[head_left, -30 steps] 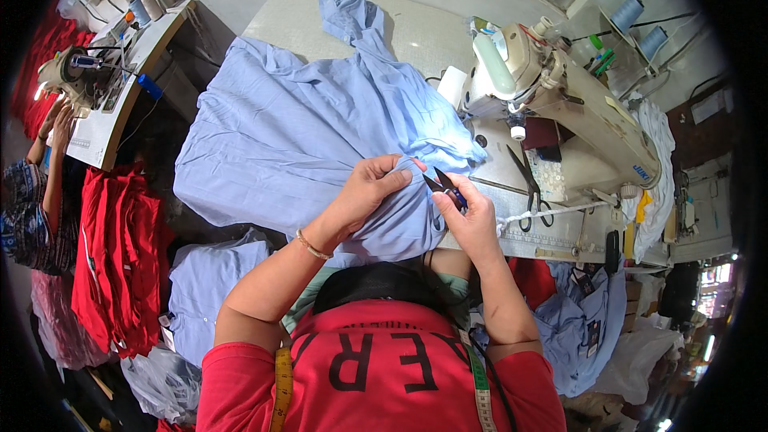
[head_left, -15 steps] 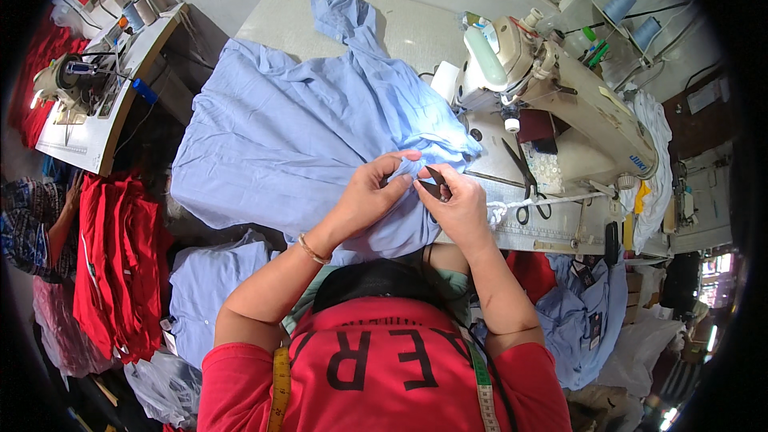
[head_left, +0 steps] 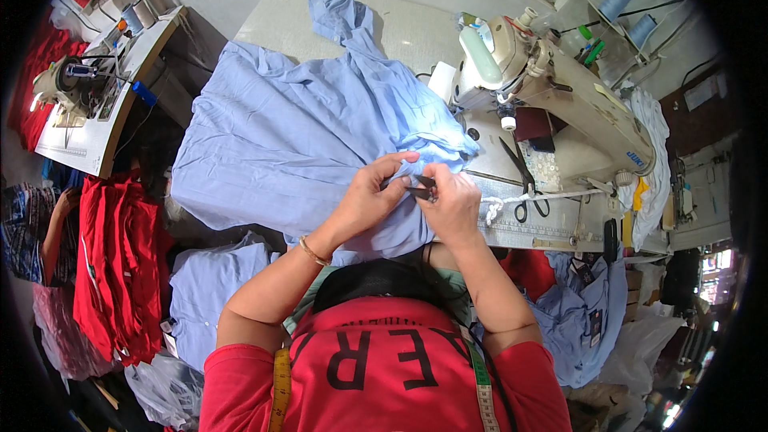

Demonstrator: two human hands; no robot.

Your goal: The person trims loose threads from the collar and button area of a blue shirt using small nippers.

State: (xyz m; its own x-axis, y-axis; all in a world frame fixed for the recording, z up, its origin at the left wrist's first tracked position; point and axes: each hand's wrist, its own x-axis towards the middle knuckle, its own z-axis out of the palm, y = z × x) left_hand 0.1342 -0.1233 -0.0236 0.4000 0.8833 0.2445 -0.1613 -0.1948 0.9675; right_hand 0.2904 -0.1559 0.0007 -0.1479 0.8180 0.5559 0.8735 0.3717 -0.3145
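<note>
A light blue garment point(head_left: 280, 128) lies spread over the pale worktable, its near edge hanging towards my lap. My left hand point(head_left: 370, 192) is closed, pinching a gathered bit of this cloth between thumb and fingers. Just to the right, my right hand point(head_left: 451, 204) grips small dark thread snips point(head_left: 422, 187), whose blades point left at the pinched cloth. My fingers partly cover the snips, and whether the blades touch the fabric is hard to see.
An industrial sewing machine point(head_left: 588, 100) stands on the table's right, with black scissors point(head_left: 524, 168) below its arm. Blue thread cones point(head_left: 614, 2) sit behind it. Red garments point(head_left: 120, 264) hang at left; another person's arm point(head_left: 58, 232) shows beyond. More blue garments point(head_left: 220, 296) lie beside me.
My right hand has turned and closed more around the snips; their blades, spread apart before, now look closer together. My left hand keeps its pinch on the cloth, nearly unmoved.
</note>
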